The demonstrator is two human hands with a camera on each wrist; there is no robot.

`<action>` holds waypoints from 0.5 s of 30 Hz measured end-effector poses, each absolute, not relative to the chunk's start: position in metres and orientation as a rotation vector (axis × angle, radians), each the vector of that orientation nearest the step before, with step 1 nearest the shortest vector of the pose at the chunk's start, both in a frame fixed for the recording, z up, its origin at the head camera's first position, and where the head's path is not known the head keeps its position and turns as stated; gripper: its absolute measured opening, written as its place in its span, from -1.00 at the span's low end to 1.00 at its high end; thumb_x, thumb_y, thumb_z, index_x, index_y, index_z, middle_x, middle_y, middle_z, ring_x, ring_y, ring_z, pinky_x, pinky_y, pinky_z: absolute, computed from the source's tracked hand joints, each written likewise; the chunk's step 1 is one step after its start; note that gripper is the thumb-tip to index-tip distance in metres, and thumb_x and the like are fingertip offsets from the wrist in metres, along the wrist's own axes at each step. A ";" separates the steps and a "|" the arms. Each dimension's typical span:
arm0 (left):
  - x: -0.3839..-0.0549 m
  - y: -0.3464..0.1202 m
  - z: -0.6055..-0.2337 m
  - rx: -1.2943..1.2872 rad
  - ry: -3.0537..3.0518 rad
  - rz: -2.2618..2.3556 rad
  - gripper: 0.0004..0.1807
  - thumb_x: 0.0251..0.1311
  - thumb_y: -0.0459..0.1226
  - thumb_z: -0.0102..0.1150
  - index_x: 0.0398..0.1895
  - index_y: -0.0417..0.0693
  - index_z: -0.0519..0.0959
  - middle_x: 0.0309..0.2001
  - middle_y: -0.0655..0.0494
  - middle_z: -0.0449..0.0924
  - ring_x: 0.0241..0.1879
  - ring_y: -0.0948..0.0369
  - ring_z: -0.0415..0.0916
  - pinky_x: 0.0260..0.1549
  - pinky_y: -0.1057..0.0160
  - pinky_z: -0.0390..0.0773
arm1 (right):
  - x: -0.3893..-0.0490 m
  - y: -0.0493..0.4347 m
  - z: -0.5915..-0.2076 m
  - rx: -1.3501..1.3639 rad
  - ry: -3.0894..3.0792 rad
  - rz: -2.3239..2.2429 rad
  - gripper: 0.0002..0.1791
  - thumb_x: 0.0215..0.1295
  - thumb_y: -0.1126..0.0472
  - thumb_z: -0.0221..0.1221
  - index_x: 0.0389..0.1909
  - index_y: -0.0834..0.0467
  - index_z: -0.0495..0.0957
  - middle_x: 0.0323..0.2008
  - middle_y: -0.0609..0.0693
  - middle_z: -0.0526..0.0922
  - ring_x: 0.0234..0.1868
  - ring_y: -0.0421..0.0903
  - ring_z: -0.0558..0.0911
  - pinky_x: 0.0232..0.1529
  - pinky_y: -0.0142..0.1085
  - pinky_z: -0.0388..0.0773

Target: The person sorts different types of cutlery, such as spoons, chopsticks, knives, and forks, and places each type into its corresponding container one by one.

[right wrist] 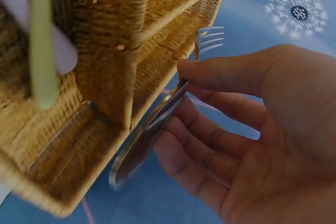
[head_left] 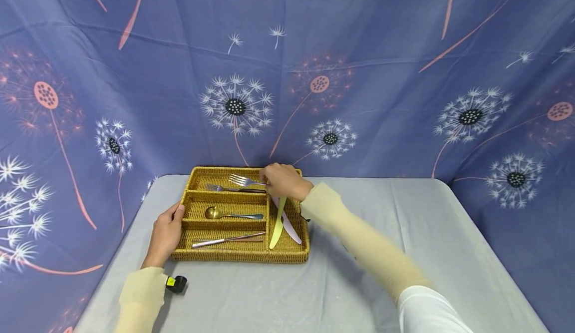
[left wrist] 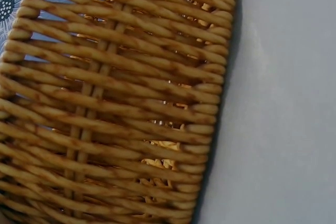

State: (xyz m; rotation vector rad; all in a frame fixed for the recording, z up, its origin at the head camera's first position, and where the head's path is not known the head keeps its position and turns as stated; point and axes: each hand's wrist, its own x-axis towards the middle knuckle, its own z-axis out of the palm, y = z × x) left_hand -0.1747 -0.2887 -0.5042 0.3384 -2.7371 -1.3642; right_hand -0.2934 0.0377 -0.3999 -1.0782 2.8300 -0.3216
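A wicker cutlery tray rests on the table, and my left hand grips its left rim. The left wrist view is filled by the tray's woven side. My right hand is over the tray's back right, pinching a silver fork between thumb and fingers, tines pointing left in the head view. Just in front of it in the back compartment lies a dark-handled fork. The middle compartment has a gold-bowled spoon, the front one chopsticks. In the right compartment lie a green knife and a pale purple knife.
A pale grey cloth covers the table. Blue dandelion-print fabric hangs behind and at both sides, close to the tray's back edge. A small black device with a yellow-green label sits by my left wrist.
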 end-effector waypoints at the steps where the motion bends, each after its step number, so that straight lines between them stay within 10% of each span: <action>1: -0.175 -0.289 -0.504 0.336 -2.735 -1.361 -0.27 0.75 0.10 -0.37 0.70 -0.19 0.17 0.62 -0.33 0.18 0.62 -0.31 0.05 0.61 -0.31 0.09 | -0.295 0.032 -0.400 -1.090 2.825 -0.328 -0.75 0.45 0.41 0.26 0.04 0.14 0.78 -0.02 0.02 0.79 -0.44 -0.15 0.50 -0.48 -0.29 0.36; 5: -0.177 -0.288 -0.503 0.336 -2.726 -1.357 -0.31 0.76 0.05 -0.33 0.69 -0.20 0.20 0.61 -0.33 0.20 0.63 -0.30 0.06 0.61 -0.29 0.10 | -0.302 0.012 -0.403 -1.122 2.822 -0.319 -0.71 0.33 0.52 0.18 -0.47 0.10 0.46 -0.45 -0.11 0.44 -0.51 -0.19 0.16 -0.46 -0.31 0.03; 8: -0.176 -0.288 -0.503 0.338 -2.730 -1.362 -0.30 0.76 0.06 -0.34 0.69 -0.20 0.19 0.61 -0.33 0.19 0.63 -0.30 0.05 0.61 -0.30 0.10 | -0.307 -0.001 -0.406 -1.147 2.808 -0.320 -0.52 0.26 0.57 0.12 -0.47 0.05 0.07 -0.49 -0.09 0.01 -0.51 -0.17 0.00 -0.40 -0.29 -0.09; 15: -0.175 -0.289 -0.504 0.345 -2.736 -1.353 -0.27 0.75 0.10 -0.37 0.70 -0.20 0.18 0.62 -0.33 0.18 0.63 -0.31 0.04 0.61 -0.31 0.09 | -0.320 -0.029 -0.417 -1.155 2.772 -0.295 -0.64 0.37 0.51 0.16 -0.47 0.04 0.32 -0.51 -0.13 0.20 -0.50 -0.20 0.15 -0.46 -0.32 0.01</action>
